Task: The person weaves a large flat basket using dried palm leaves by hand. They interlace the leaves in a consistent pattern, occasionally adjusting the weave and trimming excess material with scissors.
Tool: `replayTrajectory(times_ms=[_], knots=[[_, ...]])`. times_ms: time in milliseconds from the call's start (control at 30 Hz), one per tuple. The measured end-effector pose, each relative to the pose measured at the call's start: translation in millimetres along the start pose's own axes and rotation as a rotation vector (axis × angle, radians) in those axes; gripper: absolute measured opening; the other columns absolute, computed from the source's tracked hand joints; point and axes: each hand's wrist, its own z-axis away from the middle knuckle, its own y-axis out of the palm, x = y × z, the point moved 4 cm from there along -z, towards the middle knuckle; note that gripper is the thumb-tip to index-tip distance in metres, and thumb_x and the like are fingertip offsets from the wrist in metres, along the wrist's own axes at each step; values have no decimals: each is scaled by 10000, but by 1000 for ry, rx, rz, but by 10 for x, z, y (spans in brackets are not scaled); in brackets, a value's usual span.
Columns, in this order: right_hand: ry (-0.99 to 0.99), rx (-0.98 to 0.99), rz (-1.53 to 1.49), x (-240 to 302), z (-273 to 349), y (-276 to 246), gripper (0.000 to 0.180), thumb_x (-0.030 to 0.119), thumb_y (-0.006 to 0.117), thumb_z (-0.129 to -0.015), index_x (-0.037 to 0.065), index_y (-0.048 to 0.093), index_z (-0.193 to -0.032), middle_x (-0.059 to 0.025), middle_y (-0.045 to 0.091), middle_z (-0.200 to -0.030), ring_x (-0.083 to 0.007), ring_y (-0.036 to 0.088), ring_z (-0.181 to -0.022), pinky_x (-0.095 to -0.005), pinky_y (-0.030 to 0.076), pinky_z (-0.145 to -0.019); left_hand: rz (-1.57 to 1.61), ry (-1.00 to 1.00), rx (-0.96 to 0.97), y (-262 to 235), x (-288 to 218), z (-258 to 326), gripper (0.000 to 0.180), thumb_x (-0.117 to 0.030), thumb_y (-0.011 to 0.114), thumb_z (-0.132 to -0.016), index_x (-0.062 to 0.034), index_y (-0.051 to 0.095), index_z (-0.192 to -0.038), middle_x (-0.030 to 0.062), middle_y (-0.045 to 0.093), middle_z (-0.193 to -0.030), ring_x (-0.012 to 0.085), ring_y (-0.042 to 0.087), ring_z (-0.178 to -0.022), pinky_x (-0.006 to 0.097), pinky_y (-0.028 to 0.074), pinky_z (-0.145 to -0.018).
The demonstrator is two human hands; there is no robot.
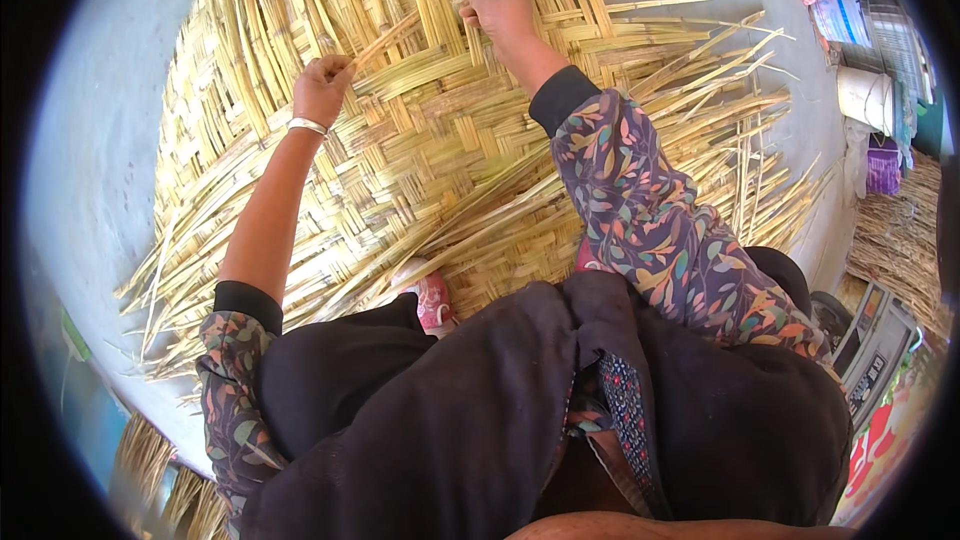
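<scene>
woven straw mat (440, 170) | yellow, flat on floor | edges loose

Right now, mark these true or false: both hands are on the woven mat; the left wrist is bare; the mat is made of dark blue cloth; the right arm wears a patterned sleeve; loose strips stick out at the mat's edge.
1. Both hands are on the woven mat. True: the left hand and the right hand each pinch a strip.
2. The left wrist is bare. False: it wears a silver bangle.
3. The mat is made of dark blue cloth. False: it is woven of pale yellow flat strips.
4. The right arm wears a patterned sleeve. True: a leaf print.
5. Loose strips stick out at the mat's edge. True.
</scene>
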Motion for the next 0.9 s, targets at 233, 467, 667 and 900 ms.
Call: replayTrajectory(times_ms=[233, 467, 667, 900], knots=[[30, 116, 22, 156, -120, 165, 217, 103, 646, -831, 15, 611, -1027, -37, 598, -750, -67, 503, -519, -175, 404, -467, 68, -63, -65, 40, 59, -25, 195, -229, 685, -791, -65, 694, -894, 82, 639, -803, 167, 601, -705, 302, 482, -658], [-453, -40, 743, 211, -330, 119, 171, 223, 601, -834, 108, 658, -948, -63, 650, -720, -194, 596, -553, -337, 462, -520, 48, -69, -134, 55, -131, 32, 222, -228, 697, -771, -44, 686, -895, 86, 618, -823, 173, 602, -701, 300, 494, -675], [-267, -118, 867, 60, 287, -81, 164, 245, 518, -852, 141, 644, -839, -122, 651, -756, -340, 608, -669, -445, 466, -596, -80, 93, -163, -12, -170, 207, 222, -210, 669, -821, -44, 662, -969, 107, 566, -978, 192, 603, -782, 311, 505, -721], [-311, -129, 956, 9, 388, -154, 179, 276, 514, -861, 143, 629, -896, -138, 649, -767, -355, 609, -701, -454, 468, -606, -839, 444, 18, 118, -318, 452, 362, -145, 479, -901, -58, 476, -1253, 109, 482, -1159, 282, 506, -1043, 384, 454, -849]])
